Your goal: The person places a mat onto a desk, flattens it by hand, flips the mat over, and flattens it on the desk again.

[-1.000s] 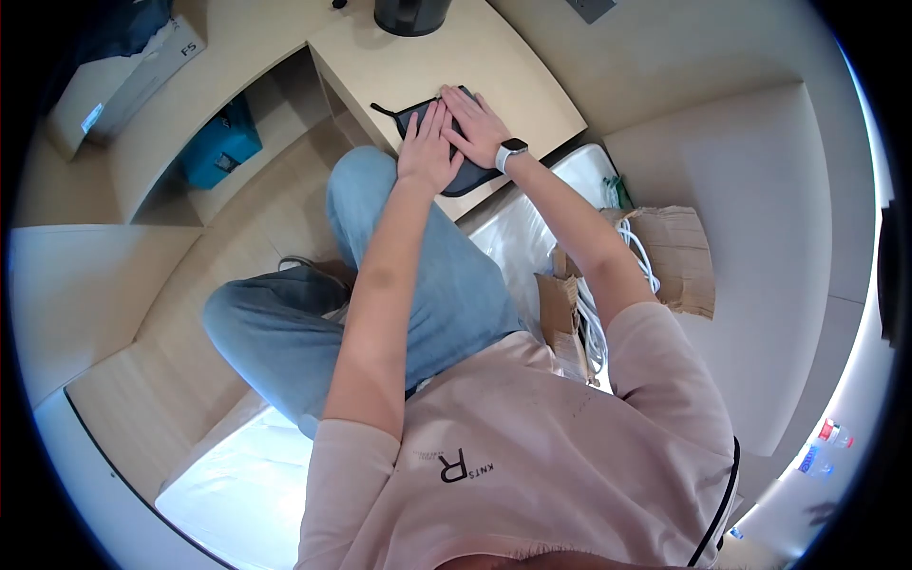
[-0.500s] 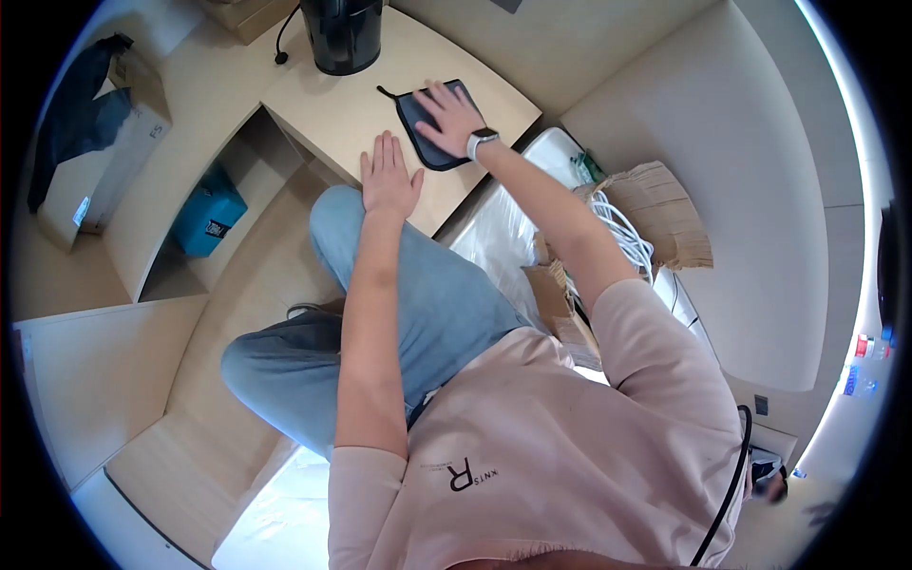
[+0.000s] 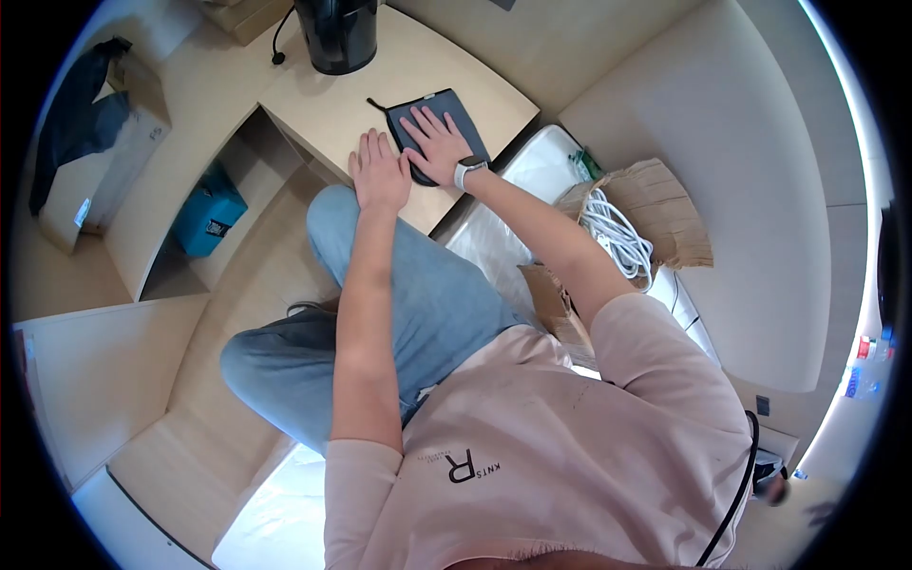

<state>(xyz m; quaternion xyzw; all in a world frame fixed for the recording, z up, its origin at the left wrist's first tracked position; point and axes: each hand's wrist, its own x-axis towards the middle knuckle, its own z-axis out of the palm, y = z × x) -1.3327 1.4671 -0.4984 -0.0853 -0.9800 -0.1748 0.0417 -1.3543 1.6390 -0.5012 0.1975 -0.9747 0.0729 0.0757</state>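
A flat dark grey pouch with black edging, a small light tag and a strap at one corner lies on the light wooden desktop. My right hand, with a watch on its wrist, rests flat across it with fingers spread, hiding its middle. Beside the pouch's left edge, my left hand lies palm down on the desktop near its front edge. Its fingers are stretched out, and its thumb side comes right up to my right thumb at the pouch's lower left.
A black bin-like container stands at the back of the desk, with a black cable beside it. A blue box sits in the shelf below left. To the right, an opened cardboard box holds coiled white cable.
My right hand has moved down and left, close to my left hand. The pouch has shifted slightly down and turned a little. My left hand has moved slightly left.
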